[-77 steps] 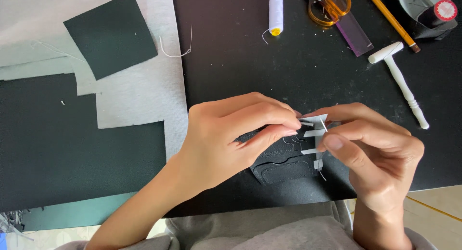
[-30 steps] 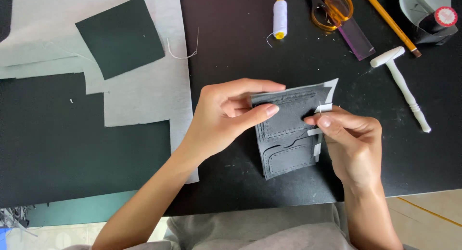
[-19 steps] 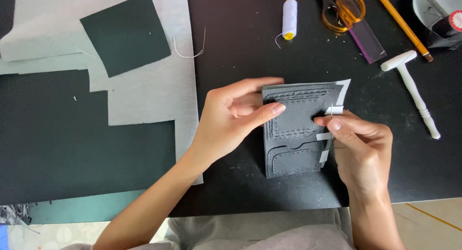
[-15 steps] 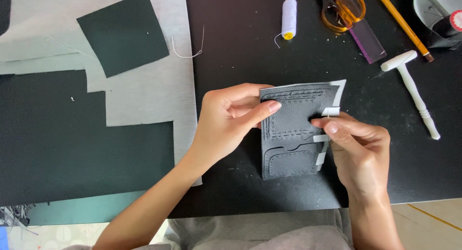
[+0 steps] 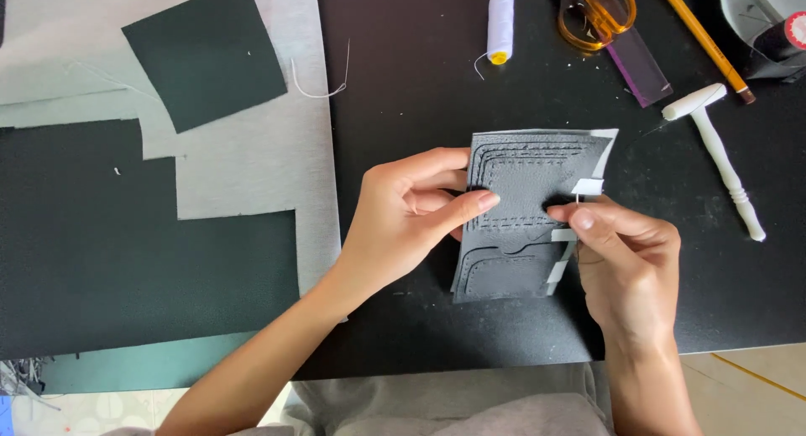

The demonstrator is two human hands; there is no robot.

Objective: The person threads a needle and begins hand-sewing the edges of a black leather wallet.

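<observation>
We hold the grey leather piece (image 5: 529,209) above the dark surface (image 5: 420,108): left hand (image 5: 403,218) fingers clamped on its left edge, right hand (image 5: 625,260) pinching, probably a needle. Light, floppy; grip edges.

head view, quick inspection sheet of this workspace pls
surface: black mat, grey sheet on its left
job's things: grey stitched leather piece with white clips on its right edge
clutter: thread spool, scissors, pencil, white mallet, dark green square
grippers: left hand pinches the piece's left edge; right hand pinches at the clipped edge
cables: nothing seen; loose thread only
surroundings: grey clothing below, floor at corners
</observation>
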